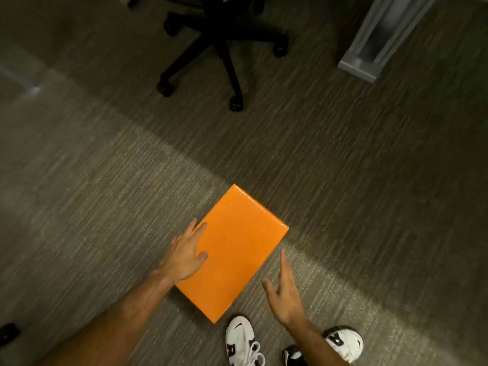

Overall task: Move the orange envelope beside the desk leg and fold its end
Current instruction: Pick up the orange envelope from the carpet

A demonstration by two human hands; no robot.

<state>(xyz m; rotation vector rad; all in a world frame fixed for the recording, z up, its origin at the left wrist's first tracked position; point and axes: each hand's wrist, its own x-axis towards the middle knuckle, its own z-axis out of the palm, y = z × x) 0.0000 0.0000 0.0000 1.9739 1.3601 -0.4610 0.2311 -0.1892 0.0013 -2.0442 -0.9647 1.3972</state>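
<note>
The orange envelope [235,249] lies flat on the grey carpet, turned diagonally, just ahead of my feet. My left hand [184,252] rests with spread fingers on its left edge, thumb on the orange surface. To the right of the envelope my right hand [286,291] hovers with its fingers apart, apart from the envelope and holding nothing. The grey metal desk leg [375,40] stands at the far upper right, well away from the envelope.
A black office chair base [219,51] with castors stands at the top centre. My white and black shoes [243,339] are at the bottom edge. A small black object [9,332] lies at the lower left. Carpet surrounds the envelope.
</note>
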